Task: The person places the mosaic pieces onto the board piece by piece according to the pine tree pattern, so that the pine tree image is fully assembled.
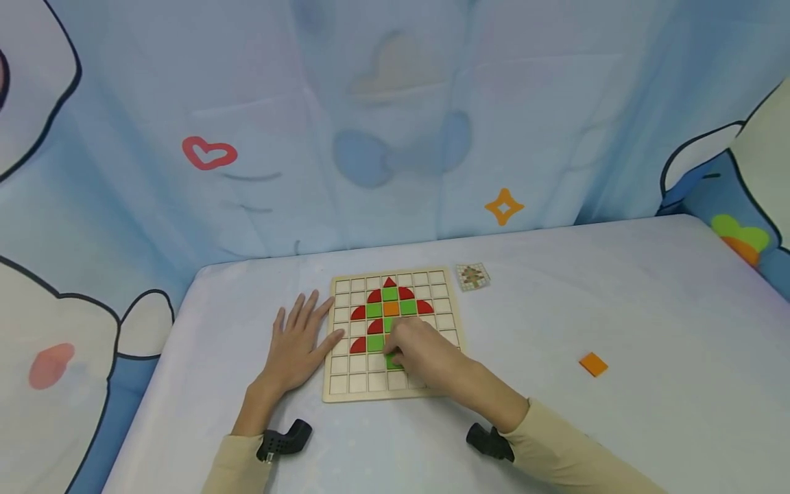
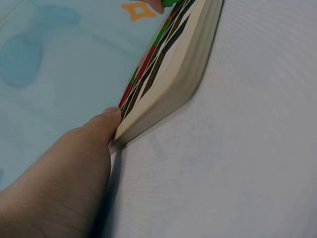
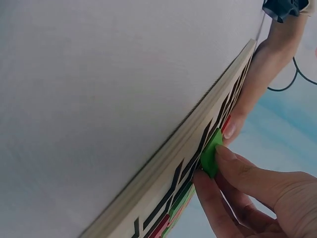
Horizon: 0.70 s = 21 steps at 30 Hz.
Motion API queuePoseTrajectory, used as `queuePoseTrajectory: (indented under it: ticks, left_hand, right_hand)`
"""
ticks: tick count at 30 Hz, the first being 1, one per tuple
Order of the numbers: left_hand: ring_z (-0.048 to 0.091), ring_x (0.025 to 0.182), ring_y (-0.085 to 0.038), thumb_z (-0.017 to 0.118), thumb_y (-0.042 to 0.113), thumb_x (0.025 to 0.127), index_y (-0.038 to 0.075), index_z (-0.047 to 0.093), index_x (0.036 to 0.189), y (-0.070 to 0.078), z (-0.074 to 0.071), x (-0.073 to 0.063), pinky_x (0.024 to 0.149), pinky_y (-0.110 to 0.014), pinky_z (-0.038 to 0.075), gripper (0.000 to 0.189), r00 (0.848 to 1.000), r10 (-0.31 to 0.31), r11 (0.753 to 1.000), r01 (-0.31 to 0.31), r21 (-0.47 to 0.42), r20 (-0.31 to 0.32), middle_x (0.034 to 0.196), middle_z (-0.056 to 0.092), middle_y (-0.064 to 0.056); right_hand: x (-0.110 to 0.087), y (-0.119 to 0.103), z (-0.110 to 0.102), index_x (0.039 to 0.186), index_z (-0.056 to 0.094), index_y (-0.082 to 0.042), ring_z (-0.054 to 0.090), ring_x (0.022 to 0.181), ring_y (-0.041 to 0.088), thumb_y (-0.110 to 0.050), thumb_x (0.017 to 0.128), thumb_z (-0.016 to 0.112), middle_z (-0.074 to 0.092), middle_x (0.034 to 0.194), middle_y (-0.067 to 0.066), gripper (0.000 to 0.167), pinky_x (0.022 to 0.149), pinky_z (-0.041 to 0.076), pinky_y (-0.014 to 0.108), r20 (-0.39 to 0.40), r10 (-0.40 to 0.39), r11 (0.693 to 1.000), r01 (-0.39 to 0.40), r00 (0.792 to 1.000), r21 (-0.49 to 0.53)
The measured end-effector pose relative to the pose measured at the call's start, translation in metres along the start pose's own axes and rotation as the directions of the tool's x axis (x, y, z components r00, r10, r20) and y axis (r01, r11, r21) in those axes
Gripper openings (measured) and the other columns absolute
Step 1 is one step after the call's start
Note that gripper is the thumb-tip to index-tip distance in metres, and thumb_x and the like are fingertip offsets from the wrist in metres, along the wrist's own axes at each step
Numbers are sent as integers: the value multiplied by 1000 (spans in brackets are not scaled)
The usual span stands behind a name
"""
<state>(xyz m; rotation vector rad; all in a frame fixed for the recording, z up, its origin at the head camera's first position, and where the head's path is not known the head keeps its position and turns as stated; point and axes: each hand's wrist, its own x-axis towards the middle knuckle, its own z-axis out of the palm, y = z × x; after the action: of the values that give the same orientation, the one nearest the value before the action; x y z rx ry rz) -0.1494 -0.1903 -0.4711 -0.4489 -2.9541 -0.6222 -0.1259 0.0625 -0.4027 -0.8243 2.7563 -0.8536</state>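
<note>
A wooden grid board [image 1: 348,383] lies on the table, its cells partly filled with red, green and orange tiles in a tree-like pattern. My right hand [image 1: 426,350] is over the board's lower middle. Between thumb and fingers it pinches a green square tile [image 3: 211,153], which stands tilted against the board in the right wrist view. My left hand [image 1: 299,343] lies with fingers spread at the board's left edge, the thumb [image 2: 110,119] touching that edge. Some cells and tiles are hidden under the right hand.
A small pattern card [image 1: 472,276] lies off the board's upper right corner. One loose orange square tile [image 1: 594,364] is on the white tablecloth [image 1: 666,295] to the right. Behind the table hangs a printed blue curtain [image 1: 296,199].
</note>
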Motion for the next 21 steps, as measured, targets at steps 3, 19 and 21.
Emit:
queuePoseTrajectory:
  ticks: [3, 19, 21]
  left_hand:
    - [11, 160, -40, 57, 48, 102, 14, 38, 163, 0, 0, 0, 125, -65, 1, 73, 1000, -6, 1000, 6, -3, 0, 172, 22, -18]
    - [10, 161, -39, 56, 49, 102, 15, 36, 164, -2, 1, 1, 125, -64, 0, 73, 1000, -7, 1000, 7, 3, 7, 173, 21, -16]
    - [10, 161, -38, 56, 50, 102, 15, 36, 164, -2, 1, 1, 125, -64, 0, 73, 1000, -9, 1000, 9, 6, 10, 173, 21, -16]
  right_hand:
    - [1, -1, 1, 95, 83, 3, 65, 87, 19, 10, 82, 83, 69, 87, 5, 15, 79, 60, 31, 1, -10, 1000, 10, 1000, -25]
    - [2, -6, 1, 93, 83, 4, 70, 95, 25, 9, 84, 82, 72, 93, 12, 11, 83, 62, 32, 31, -1, 995, 4, 1000, -102]
    - [3, -5, 2, 93, 83, 4, 71, 95, 25, 10, 84, 81, 74, 94, 13, 10, 82, 62, 33, 26, -7, 995, 10, 1000, -104]
